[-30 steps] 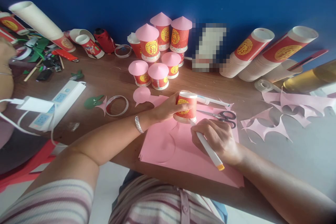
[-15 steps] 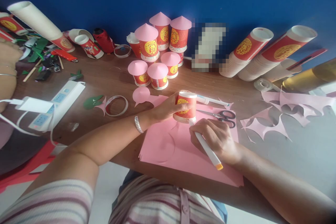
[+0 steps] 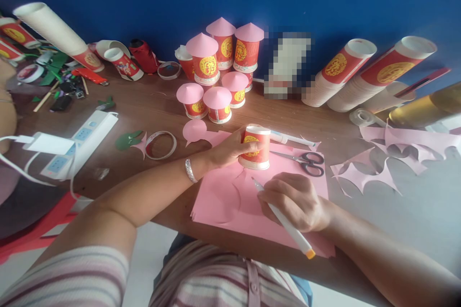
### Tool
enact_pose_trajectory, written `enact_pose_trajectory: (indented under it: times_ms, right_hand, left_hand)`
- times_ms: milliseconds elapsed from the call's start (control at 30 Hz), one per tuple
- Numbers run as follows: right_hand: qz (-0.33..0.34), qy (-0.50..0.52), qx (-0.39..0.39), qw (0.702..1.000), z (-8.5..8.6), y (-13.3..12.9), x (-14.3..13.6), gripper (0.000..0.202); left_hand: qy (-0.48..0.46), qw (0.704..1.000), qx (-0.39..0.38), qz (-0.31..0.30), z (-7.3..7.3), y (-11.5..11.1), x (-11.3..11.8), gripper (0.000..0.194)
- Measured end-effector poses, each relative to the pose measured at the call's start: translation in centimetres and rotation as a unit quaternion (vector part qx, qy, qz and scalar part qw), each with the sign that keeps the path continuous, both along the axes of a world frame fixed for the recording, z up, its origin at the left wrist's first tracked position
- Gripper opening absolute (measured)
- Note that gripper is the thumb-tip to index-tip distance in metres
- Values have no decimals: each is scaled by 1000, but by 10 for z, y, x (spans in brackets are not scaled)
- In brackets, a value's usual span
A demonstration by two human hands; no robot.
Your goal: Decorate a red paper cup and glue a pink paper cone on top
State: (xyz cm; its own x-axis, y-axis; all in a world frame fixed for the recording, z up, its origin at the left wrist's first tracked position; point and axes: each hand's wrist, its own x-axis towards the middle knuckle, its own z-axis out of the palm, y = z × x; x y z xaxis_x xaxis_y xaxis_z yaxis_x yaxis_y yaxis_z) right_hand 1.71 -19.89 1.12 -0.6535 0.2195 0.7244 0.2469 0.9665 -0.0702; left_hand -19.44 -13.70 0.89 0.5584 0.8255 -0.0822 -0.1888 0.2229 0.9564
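Note:
My left hand [image 3: 230,147] is wrapped round a red paper cup [image 3: 258,153] with a yellow emblem, its wide rim turned down on the pink paper [image 3: 219,201]. A white marker [image 3: 288,225] with an orange end is pinched in my right hand [image 3: 293,199], its tip a little in front of the cup and apart from it. Left of that tip, a curved line shows on the pink sheet. Scissors [image 3: 311,163] with dark handles lie just right of the cup, and another white marker [image 3: 281,138] lies behind it.
Several cups with pink cone tops [image 3: 218,98] stand behind. Stacked cups [image 3: 334,72] lean at the right, above pink paper scraps [image 3: 370,172]. At the left are a white power strip [image 3: 82,141], a tape roll [image 3: 161,145] and part of another person's arm [image 3: 7,100].
My right hand has drawn the marker down toward me, away from the cup's base. The left hand and the cup stay in place.

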Motion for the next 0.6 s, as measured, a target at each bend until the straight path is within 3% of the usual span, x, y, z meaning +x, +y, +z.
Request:
enact_pose_trajectory:
  times_ms: [267,367,600]
  right_hand:
    - [-17,-14,23,999,-1,0,0,15]
    - [-26,-15,19,999,-2,-1,0,17]
    - [-13,-28,9,999,-10,-2,0,13]
  left_hand:
    - [-57,998,-11,8,3,0,0,41]
    - [-64,997,-16,40,4,0,1,39]
    - [-84,995,-36,38,-5,3,0,33]
